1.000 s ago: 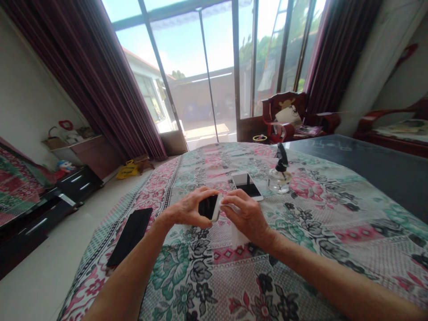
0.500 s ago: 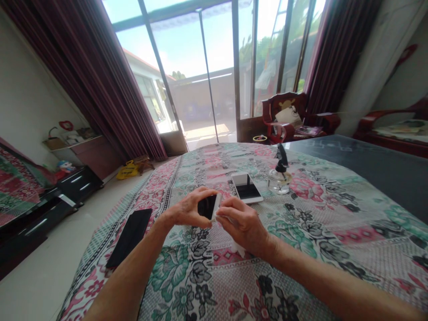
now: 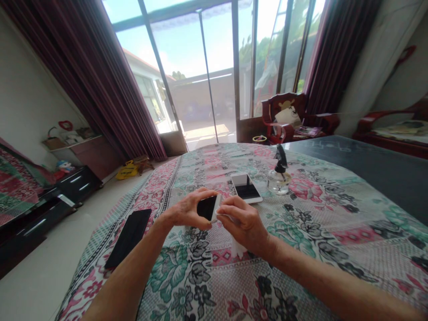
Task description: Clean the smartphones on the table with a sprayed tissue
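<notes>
My left hand grips a white-edged smartphone with a dark screen, thumb and fingers on its opposite long sides. At the phone's right end is my right hand, its fingers pinched together. A bit of white cloth or tissue hangs below that palm, and some white shows at the fingertips. Just beyond the hands a second white phone lies face up. Left of my left forearm rests a black phone or flat case with a reddish edge.
A clear spray bottle with a black trigger stands right of the white phone. The flowered tablecloth covers the round table. A dark table adjoins at right. Beyond are a wooden chair and a yellow bag on the floor.
Hardly anything differs. My right fingers have shifted very slightly at the phone's end, and the left hand keeps its grip.
</notes>
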{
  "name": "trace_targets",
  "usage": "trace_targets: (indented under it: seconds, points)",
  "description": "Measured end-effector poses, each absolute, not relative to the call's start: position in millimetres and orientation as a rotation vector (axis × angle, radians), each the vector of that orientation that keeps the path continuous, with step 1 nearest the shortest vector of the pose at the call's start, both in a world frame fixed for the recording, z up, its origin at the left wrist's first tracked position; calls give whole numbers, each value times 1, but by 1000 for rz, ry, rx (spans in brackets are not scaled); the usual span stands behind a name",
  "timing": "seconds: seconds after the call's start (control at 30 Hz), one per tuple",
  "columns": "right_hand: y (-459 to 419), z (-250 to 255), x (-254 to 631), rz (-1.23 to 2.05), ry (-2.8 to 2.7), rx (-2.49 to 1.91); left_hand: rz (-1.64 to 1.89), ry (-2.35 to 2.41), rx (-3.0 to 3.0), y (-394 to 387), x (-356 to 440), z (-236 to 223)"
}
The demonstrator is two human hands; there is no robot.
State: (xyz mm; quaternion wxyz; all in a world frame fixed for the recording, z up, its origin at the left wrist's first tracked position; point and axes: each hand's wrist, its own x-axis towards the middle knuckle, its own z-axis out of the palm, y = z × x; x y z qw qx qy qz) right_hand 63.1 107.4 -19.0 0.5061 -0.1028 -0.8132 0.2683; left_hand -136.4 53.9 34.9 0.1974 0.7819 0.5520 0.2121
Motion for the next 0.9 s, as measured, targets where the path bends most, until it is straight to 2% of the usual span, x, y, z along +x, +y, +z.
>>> trace_targets:
  seconds: [0.37, 0.7, 0.9]
  points:
    - [126, -13, 68, 608, -1924, -361, 601, 1465, 2213, 53, -132, 34]
    - [104, -18, 65, 605, -1941, -178, 622, 1513, 2182, 52, -138, 35]
    - [122, -18, 66, 571, -1926, -272, 613, 1443, 2197, 54, -135, 33]
